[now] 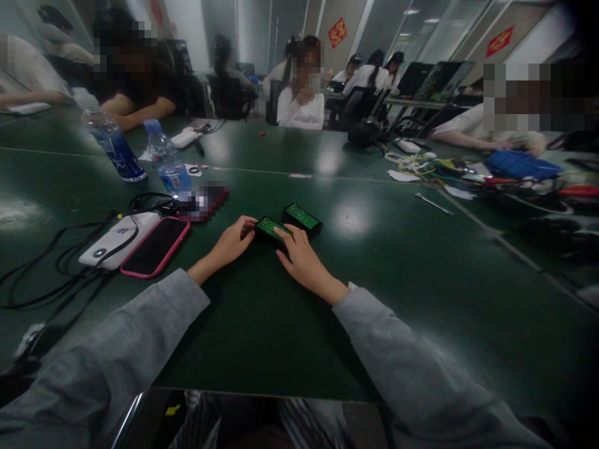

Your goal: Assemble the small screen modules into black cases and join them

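Note:
Two small black boxes with green circuit boards on top lie side by side on the dark green table (262, 324). My left hand (231, 242) grips the left edge of the nearer box (270, 228) with curled fingers. My right hand (299, 257) rests on that same box from the right, fingers over its top and front edge. The second box (302, 218) sits just behind and to the right, touched by neither hand. Both my arms wear grey sleeves.
A pink-cased phone (155, 247) and a white power bank (116, 240) with black cables lie to the left. Two water bottles (116, 146) (168, 163) stand behind them. A wrench (433, 203), wires and a blue case (520, 166) sit at the right. Several people sit around the table.

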`<act>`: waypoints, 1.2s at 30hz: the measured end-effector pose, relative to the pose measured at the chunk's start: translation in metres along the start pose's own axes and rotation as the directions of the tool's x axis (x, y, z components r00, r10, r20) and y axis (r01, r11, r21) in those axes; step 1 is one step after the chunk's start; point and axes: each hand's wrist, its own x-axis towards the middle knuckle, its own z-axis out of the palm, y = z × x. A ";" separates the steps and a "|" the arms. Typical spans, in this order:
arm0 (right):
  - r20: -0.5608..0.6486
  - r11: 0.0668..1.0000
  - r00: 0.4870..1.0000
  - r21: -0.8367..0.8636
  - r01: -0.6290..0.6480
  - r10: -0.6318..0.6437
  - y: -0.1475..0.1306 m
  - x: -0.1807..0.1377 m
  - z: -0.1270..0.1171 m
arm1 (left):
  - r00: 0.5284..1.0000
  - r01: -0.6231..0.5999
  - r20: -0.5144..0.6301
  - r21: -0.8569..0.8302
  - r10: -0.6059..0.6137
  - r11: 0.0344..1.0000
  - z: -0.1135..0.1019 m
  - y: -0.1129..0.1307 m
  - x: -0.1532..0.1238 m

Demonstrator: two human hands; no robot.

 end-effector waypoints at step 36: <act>-0.032 0.977 0.993 0.187 -0.106 0.114 0.005 -0.002 0.002 | 0.999 0.037 -0.033 -0.012 -0.037 0.999 -0.001 0.012 0.000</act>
